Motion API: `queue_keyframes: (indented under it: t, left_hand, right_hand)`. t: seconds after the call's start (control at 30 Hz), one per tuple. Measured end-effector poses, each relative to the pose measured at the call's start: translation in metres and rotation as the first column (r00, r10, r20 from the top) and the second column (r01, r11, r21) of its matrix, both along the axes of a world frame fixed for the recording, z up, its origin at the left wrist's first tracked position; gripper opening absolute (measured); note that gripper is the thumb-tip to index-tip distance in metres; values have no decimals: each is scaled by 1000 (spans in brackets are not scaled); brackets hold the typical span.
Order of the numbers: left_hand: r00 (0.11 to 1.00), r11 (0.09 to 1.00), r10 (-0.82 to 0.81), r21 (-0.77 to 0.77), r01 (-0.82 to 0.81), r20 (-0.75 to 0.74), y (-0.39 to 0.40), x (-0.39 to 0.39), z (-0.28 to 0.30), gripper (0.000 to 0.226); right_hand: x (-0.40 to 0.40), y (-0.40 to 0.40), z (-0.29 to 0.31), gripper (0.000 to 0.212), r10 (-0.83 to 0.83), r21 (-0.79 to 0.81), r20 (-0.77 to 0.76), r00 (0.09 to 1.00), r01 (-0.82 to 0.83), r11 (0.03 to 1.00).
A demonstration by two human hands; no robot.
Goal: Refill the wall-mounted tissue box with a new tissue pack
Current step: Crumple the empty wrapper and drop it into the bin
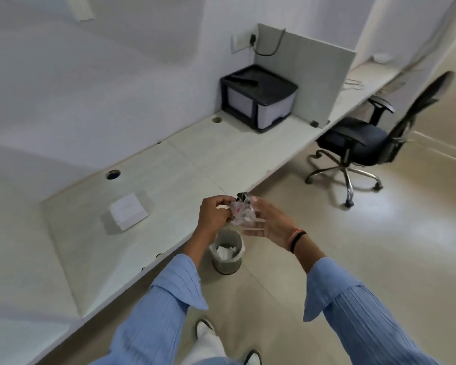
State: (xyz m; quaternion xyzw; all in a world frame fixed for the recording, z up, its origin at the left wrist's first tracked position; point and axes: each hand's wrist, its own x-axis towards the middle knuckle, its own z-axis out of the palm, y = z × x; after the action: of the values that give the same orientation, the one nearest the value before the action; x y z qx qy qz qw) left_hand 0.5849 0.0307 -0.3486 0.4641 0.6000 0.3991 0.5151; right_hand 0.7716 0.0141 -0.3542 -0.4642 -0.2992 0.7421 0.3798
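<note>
A crumpled clear plastic wrapper [241, 212] with red print sits between both hands, above a small grey waste bin [226, 252]. My left hand [213, 213] pinches its left side with closed fingers. My right hand [267, 223] presses against its right side with the fingers stretched out flat. A white stack of tissues [129, 211] lies bare on the long white desk [184, 164], left of my hands. A small dark object pokes up behind the wrapper; I cannot tell what it is. No wall-mounted tissue box is in view.
The bin stands on the floor at the desk's front edge and holds white paper. A black and grey drawer unit [259, 97] sits at the back of the desk beside a grey divider panel [308, 75]. A black office chair [374, 138] stands to the right.
</note>
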Motion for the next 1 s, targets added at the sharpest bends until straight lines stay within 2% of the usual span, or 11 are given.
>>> queue_keyframes:
  t: [0.07, 0.17, 0.23, 0.3, 0.4, 0.53, 0.6, 0.67, 0.77, 0.87, 1.0]
  left_hand:
    - [998, 999, -48, -15, 48, -40, 8, 18, -6, 26]
    - [991, 990, -131, -48, 129, -31, 21, 34, -17, 26]
    - [977, 971, -212, -107, 213, 27, 29, 38, -21, 34]
    - [956, 938, -266, -195, 286, 123, 38, 37, -26, 37]
    - [922, 885, -288, -298, 359, 258, 54, 34, -45, 37]
    - [962, 896, -216, -359, 263, 165, 68, 31, -88, 40]
    - [981, 892, -144, -411, 186, 131, 71, 27, -109, 39]
    - [990, 880, -99, -455, 133, 98, 77, 24, -135, 38]
    - [998, 860, -39, -507, 57, 45, 86, 26, -177, 35]
    - [998, 830, 20, -557, 19, 64, 97, 32, -220, 29]
    - [981, 737, 178, -671, -82, 76, 120, 32, -288, 29]
  right_hand:
    - [10, 0, -8, 35, -78, 17, -26, 997, 78, 997]
    - [17, 8, -19, 30, -199, 52, 76, 977, 195, 979]
    - [22, 14, -26, 27, -283, 69, 156, 946, 276, 959]
    - [26, 24, -35, 36, -337, 89, 236, 911, 325, 941]
    - [27, 40, -59, 26, -356, 92, 320, 878, 345, 934]
    - [19, 50, -99, 24, -280, -10, 293, 914, 295, 955]
    - [18, 54, -121, 17, -188, -125, 198, 962, 215, 969]
    - [20, 61, -148, 14, -61, -155, 144, 988, 84, 984]
    - [18, 73, -191, 15, 54, -52, 307, 950, -40, 998]
    - [16, 90, -232, 10, -14, -18, 455, 891, 25, 1000]
    - [17, 119, -298, 18, -92, -134, 501, 860, 182, 974]
